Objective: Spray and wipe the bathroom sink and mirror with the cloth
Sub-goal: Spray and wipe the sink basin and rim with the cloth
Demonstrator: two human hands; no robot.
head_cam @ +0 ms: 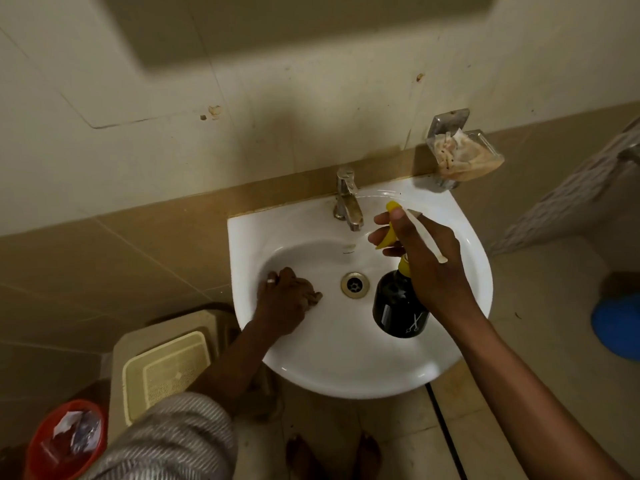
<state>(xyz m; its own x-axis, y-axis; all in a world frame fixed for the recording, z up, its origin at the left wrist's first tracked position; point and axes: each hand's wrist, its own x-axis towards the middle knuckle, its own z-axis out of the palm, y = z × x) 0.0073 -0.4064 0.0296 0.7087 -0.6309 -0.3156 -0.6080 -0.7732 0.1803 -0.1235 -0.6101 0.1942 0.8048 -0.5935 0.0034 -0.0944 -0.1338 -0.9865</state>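
A: Stage?
B: Sink phase, looks early to mid. The right hand [422,251] is wrapped around the neck of a spray bottle [398,306], fingers on the yellow trigger [386,237], nozzle aimed toward the tap [348,200]. The bottle body hangs below the grasp, over the basin just right of the drain [355,285].
A: Left?
B: The left hand [289,299] is pressed flat-ish on the basin floor left of the drain, fingers curled. Cannot tell if it grasps anything; no cloth is visible, so it may be bunched under the palm.
A: Mirror?
B: Only a blurred slab at the top edge, possibly the mirror; judged not yet done.
A: Materials?
B: The sink [346,368] is glossy white ceramic, rounded, slick. The bottle is dark glossy plastic or glass, cylindrical. The tap is dull metal, spotted. The wall soap dish [464,157], up beyond the bottle grip, is clear plastic with grimy residue.
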